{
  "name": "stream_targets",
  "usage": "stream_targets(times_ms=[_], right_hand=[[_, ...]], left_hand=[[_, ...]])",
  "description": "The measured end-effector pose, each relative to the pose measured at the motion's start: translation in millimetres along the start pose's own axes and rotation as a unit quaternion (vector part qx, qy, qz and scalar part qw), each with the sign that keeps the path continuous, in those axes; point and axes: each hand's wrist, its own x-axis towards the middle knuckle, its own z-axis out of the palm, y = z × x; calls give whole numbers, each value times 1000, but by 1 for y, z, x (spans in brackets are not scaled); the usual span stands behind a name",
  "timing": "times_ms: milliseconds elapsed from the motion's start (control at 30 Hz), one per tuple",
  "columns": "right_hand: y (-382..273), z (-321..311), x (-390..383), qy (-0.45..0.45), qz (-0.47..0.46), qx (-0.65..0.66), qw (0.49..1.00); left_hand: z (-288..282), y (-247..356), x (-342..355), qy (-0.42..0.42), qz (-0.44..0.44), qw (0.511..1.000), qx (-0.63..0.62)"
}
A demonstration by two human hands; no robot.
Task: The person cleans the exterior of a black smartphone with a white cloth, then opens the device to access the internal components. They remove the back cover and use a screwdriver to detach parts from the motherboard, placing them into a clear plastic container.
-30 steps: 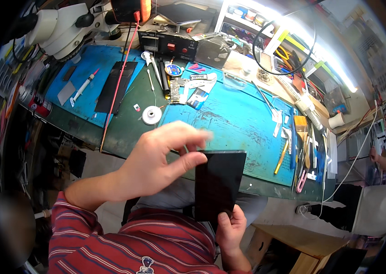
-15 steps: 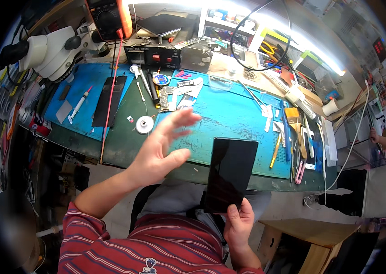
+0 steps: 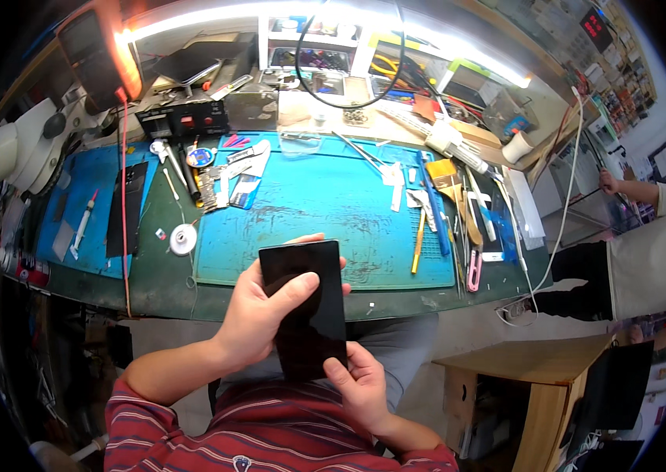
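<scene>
A dark, glossy phone (image 3: 305, 311) is held upright over the bench's front edge. My left hand (image 3: 258, 311) is closed round its upper part, thumb on the screen and fingertips showing past the top and far side. My right hand (image 3: 360, 381) grips the lower right end with the thumb on the front. Beyond the phone lies a blue work mat (image 3: 325, 197), with loose metal parts and cards (image 3: 231, 185) at its left and several tools (image 3: 467, 228) at its right. A white spool (image 3: 183, 239) sits on the green surface left of the mat.
A microscope (image 3: 26, 149) stands at the back left, near a black powered box (image 3: 181, 118). A cable loop hangs above the bench. At right, a person (image 3: 640, 244) in a pale top stands beyond hanging white cables. A wooden cabinet (image 3: 522, 358) is at lower right.
My left hand has come down from open in the air onto the phone's upper part. Phone and right hand have shifted left; the view has turned rightward.
</scene>
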Motion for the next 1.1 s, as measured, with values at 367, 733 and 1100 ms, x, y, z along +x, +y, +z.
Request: stream_targets(times_ms=[367, 733, 1100], right_hand=[[-149, -81, 151, 184, -290, -716, 608], [-149, -20, 154, -41, -332, -506, 795], [-145, -6, 133, -279, -379, -537, 701]], left_hand=[[-14, 41, 6, -14, -110, 994, 8], [-24, 37, 4, -59, -201, 978, 19], [-24, 36, 2, -84, -211, 973, 45]])
